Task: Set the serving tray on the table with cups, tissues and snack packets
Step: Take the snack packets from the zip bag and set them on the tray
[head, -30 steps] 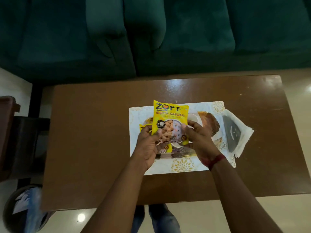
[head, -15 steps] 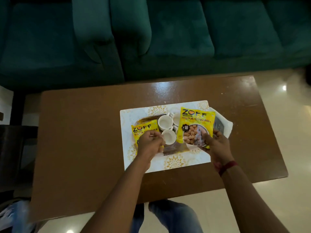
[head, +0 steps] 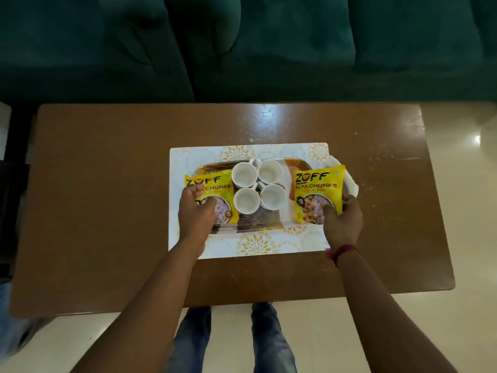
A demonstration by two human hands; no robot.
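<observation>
Your left hand [head: 197, 211] curls its fingers over the yellow foil snack packet on the left [head: 212, 185], and your right hand [head: 343, 219] pinches the lower right corner of the matching yellow packet on the right [head: 317, 189]. Both packets sit at the ends of the patterned, film-wrapped serving tray [head: 252, 227], either side of the four white cups [head: 246, 203]. The tray lies on the white placemat with gold flowers [head: 255, 246] in the middle of the glossy brown worktop [head: 107, 197].

Lay each packet flat with the print facing up, and keep the inner edges off the cups so nothing tips. Only let go once each packet has settled.

The white tissue [head: 351, 181] shows only as a sliver behind the right packet. The packet also hides the tray's right end, so you cannot tell whether it overhangs. Your left hand covers the lower half of its packet.
</observation>
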